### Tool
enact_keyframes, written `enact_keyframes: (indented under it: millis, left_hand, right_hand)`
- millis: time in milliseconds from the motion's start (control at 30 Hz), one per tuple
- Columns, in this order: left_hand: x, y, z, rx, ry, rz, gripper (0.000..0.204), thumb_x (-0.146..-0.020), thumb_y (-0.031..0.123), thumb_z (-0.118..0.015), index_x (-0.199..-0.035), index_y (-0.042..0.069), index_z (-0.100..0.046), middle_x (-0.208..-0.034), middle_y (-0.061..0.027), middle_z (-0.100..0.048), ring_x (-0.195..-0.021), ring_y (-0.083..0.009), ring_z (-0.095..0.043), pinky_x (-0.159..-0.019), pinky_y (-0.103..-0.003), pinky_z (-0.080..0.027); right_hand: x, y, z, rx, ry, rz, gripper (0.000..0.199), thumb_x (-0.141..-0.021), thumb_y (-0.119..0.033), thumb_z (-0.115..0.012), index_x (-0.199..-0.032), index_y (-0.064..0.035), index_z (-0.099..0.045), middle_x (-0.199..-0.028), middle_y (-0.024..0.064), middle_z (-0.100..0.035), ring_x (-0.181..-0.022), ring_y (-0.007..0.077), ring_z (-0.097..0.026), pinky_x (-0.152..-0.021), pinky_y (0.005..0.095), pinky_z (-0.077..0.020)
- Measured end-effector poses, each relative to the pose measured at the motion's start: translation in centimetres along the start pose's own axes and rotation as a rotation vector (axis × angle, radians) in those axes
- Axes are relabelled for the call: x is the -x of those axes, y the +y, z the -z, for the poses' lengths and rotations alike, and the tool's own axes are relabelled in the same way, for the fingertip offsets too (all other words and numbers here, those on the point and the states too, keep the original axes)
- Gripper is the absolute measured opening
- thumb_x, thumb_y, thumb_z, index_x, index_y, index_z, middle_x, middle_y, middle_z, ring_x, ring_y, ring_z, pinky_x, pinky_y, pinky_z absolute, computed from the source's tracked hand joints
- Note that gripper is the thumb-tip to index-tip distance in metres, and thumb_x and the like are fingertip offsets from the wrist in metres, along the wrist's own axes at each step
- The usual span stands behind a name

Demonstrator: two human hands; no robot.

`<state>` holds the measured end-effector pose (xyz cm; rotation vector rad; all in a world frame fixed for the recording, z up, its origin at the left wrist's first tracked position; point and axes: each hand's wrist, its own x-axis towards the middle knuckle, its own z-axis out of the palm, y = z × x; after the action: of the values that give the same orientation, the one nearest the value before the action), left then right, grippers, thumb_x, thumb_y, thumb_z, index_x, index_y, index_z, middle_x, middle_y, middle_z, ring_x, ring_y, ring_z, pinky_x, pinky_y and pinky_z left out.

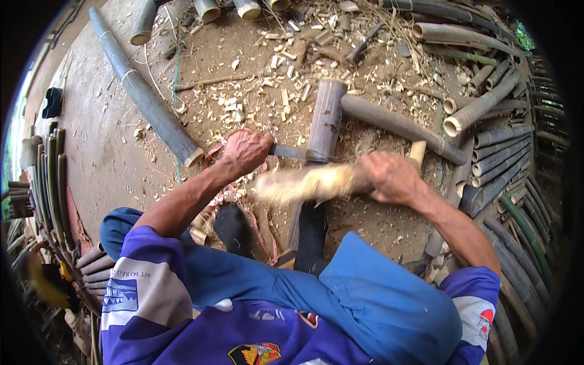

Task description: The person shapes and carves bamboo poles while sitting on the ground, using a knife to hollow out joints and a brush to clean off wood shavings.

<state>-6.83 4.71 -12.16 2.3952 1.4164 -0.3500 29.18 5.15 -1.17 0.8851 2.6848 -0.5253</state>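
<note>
The work sits on a brown earthen floor [106, 164], smoother and greyer toward its left edge and strewn with pale wood chips [234, 111] across the middle. Cut bamboo stalks [502, 155] pile up along the floor's right edge, thinner poles [52, 194] crowd its left edge, and a long grey bamboo pole [137, 91] slants in from its far left corner. A sliver of green foliage [523, 35] shows beyond the far right corner. Near the floor's middle, between the person's hands, lies a short bamboo section [328, 112], a longer bamboo length [398, 126] extending from beside it to the right. The left hand [246, 150] has its fingers wrapped round a knife [289, 151], whose blade reaches the section; the right hand [392, 176] has its fingers clenched on a wooden club [307, 184]. The club is blurred and covers the section's near part, so whether it touches the knife cannot be told. A yellow-and-black object [45, 280] near the floor's near left corner is too smeared to identify, and the far stalks [207, 9] are cut off.
</note>
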Motion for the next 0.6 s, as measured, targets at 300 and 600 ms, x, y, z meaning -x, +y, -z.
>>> enact_keyframes:
  millis: [300,600]
  left_hand:
    - [-0.2,0.1,-0.3,0.011,-0.015,0.018,0.016,-0.097,0.017,-0.051,-0.087,0.005,-0.055,-0.063,-0.0073,-0.055,-0.053,-0.0200,-0.053,-0.047,-0.040,-0.043]
    - [-0.2,0.2,-1.0,0.021,-0.064,0.045,0.019,-0.100,0.018,-0.046,-0.089,0.006,-0.054,-0.062,-0.0040,-0.052,-0.052,-0.0155,-0.048,-0.046,-0.037,-0.040]
  right_hand:
    - [0.2,-0.5,0.2,-0.039,0.041,0.067,0.048,-0.056,-0.012,-0.085,-0.096,-0.0073,-0.058,-0.087,0.0098,-0.066,-0.078,0.0234,-0.065,-0.064,0.0370,-0.0589]
    - [-0.7,-1.2,1.4,0.003,0.028,0.060,0.045,-0.061,-0.005,-0.080,-0.099,-0.0061,-0.056,-0.088,0.0077,-0.064,-0.082,0.0228,-0.066,-0.064,0.0384,-0.0548]
